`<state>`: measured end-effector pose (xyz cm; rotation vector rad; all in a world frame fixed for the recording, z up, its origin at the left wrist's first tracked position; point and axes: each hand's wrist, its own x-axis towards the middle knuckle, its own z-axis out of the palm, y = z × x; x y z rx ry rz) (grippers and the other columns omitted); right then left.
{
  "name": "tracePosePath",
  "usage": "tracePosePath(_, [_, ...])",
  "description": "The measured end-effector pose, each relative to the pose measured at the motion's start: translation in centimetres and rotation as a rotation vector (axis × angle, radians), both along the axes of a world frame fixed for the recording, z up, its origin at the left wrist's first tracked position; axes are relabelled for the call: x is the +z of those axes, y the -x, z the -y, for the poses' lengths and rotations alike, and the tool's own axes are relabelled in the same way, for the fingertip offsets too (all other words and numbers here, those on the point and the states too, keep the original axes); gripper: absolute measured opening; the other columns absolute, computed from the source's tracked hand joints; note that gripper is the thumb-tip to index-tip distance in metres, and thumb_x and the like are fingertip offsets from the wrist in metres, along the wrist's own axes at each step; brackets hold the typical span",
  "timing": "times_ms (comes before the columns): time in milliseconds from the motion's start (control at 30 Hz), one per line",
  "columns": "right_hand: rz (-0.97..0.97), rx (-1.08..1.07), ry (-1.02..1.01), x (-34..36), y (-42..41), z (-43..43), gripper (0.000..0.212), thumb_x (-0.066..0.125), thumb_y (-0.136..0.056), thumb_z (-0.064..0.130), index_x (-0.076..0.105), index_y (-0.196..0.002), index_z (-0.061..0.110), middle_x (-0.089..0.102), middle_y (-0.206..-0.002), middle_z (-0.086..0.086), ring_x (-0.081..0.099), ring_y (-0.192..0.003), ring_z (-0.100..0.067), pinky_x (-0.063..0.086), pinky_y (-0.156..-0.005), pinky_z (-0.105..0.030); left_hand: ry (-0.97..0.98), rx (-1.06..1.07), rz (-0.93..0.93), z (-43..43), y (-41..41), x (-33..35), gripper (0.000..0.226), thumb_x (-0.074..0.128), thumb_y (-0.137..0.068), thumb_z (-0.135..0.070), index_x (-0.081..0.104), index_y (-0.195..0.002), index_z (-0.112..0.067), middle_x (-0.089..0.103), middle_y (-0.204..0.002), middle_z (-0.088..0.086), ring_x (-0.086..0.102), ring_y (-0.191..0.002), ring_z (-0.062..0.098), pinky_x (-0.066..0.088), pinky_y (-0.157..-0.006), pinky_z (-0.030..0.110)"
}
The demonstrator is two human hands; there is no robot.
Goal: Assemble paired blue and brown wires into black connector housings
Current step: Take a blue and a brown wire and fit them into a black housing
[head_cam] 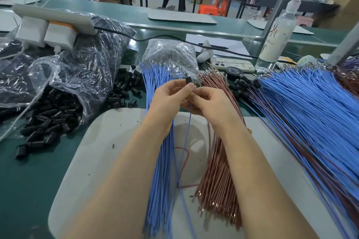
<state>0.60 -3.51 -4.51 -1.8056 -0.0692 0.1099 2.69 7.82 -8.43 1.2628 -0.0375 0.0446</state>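
Observation:
My left hand (168,101) pinches a small black connector housing (188,80) between thumb and fingers, held above the mat. My right hand (208,103) meets it from the right and pinches a blue wire (184,151) that hangs down from the housing; a thin brown wire (183,163) loops below. Under my left forearm lies a bundle of loose blue wires (155,170). A bundle of brown wires (219,170) lies under my right forearm. Loose black housings (48,122) spill from a torn clear bag at the left.
A grey work mat (97,151) covers the green bench. A large pile of finished blue and brown wire pairs (310,112) fans out at the right. Behind stand a clear bag of terminals (171,54), a phone (233,65), a tape roll (234,72), a bottle (277,35) and a power strip (52,23).

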Motion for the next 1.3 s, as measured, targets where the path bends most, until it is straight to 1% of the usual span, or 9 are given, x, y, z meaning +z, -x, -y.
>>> tracePosePath(300, [0.021,0.049,0.023,-0.8,-0.5,-0.2,0.025,0.053,-0.095,0.004,0.06,-0.111,-0.015,0.058,-0.085,-0.014,0.051,-0.063,-0.011,0.044,-0.061,-0.016,0.039,0.069,0.021,-0.1,0.4,0.5,0.004,0.063,-0.089,-0.012,0.064,-0.091,-0.008,0.071,-0.076,0.0,0.062,-0.058,0.012,0.046,-0.046,0.022])
tracePosePath(400, [0.028,0.072,0.031,-1.0,-0.4,-0.4,0.024,0.052,-0.095,0.003,0.061,-0.109,-0.015,0.062,-0.094,-0.033,0.052,-0.061,-0.011,0.043,-0.059,-0.017,0.034,0.107,0.005,-0.1,0.4,0.6,0.006,0.063,-0.089,-0.012,0.065,-0.092,-0.008,0.071,-0.078,0.001,0.063,-0.059,0.01,0.046,-0.046,0.02])
tracePosePath(533, [0.046,0.082,0.138,-1.4,-0.6,-0.6,0.024,0.053,-0.095,0.008,0.064,-0.104,-0.012,0.066,-0.102,-0.031,0.055,-0.066,-0.019,0.044,-0.06,-0.02,0.008,0.099,-0.04,-0.2,0.5,0.5,0.006,0.061,-0.09,-0.011,0.065,-0.086,-0.01,0.07,-0.075,-0.001,0.061,-0.056,0.009,0.048,-0.046,0.021])
tracePosePath(633, [0.113,-0.002,0.34,-1.8,-1.0,0.1,0.031,0.058,-0.093,0.027,0.07,-0.09,-0.001,0.07,-0.089,-0.019,0.062,-0.074,-0.028,0.048,-0.069,-0.03,0.002,0.141,-0.053,-0.3,0.3,0.6,0.012,0.061,-0.091,-0.012,0.066,-0.079,-0.013,0.07,-0.07,-0.003,0.059,-0.064,0.011,0.051,-0.06,0.022])
tracePosePath(700, [0.234,-0.209,0.555,-1.8,-1.5,1.4,0.029,0.062,-0.088,0.039,0.072,-0.09,0.012,0.071,-0.087,-0.007,0.063,-0.083,-0.023,0.05,-0.077,-0.033,-0.021,0.192,-0.072,-0.5,0.1,0.6,0.013,0.062,-0.09,-0.016,0.066,-0.078,-0.019,0.071,-0.071,-0.007,0.061,-0.073,0.009,0.048,-0.068,0.022])
tracePosePath(767, [0.239,-0.355,0.79,-2.0,-1.8,2.6,0.03,0.064,-0.086,0.043,0.067,-0.104,0.02,0.067,-0.103,-0.003,0.059,-0.099,-0.023,0.049,-0.088,-0.037,-0.03,0.212,-0.072,-0.6,0.0,0.6,0.01,0.062,-0.09,-0.019,0.065,-0.081,-0.023,0.071,-0.072,-0.009,0.063,-0.075,0.005,0.046,-0.069,0.022])
tracePosePath(900, [0.056,-0.278,1.056,-3.0,-2.2,2.2,0.042,0.063,-0.085,0.049,0.059,-0.118,0.023,0.061,-0.12,-0.002,0.049,-0.117,-0.029,0.039,-0.095,-0.04,-0.217,0.225,0.074,-0.5,0.2,0.4,0.014,0.059,-0.092,-0.017,0.062,-0.094,-0.031,0.07,-0.085,-0.008,0.061,-0.077,-0.001,0.044,-0.069,0.012])
tracePosePath(1067, [0.072,-0.259,1.119,-3.5,-2.2,1.0,0.035,0.057,-0.092,0.035,0.052,-0.124,0.02,0.061,-0.121,-0.006,0.048,-0.119,-0.029,0.034,-0.096,-0.039,-0.384,0.259,0.191,-0.3,0.3,0.4,0.023,0.058,-0.092,-0.011,0.057,-0.094,-0.033,0.068,-0.097,-0.002,0.063,-0.092,0.012,0.048,-0.08,0.017])
tracePosePath(1300, [0.068,-0.318,1.002,-3.2,-2.2,1.3,0.023,0.053,-0.092,0.022,0.054,-0.113,0.012,0.064,-0.109,-0.008,0.057,-0.105,-0.03,0.04,-0.09,-0.037,-0.353,0.198,0.241,-0.1,0.4,0.4,0.026,0.052,-0.092,0.001,0.057,-0.096,-0.023,0.067,-0.093,-0.006,0.064,-0.09,0.007,0.048,-0.082,0.012])
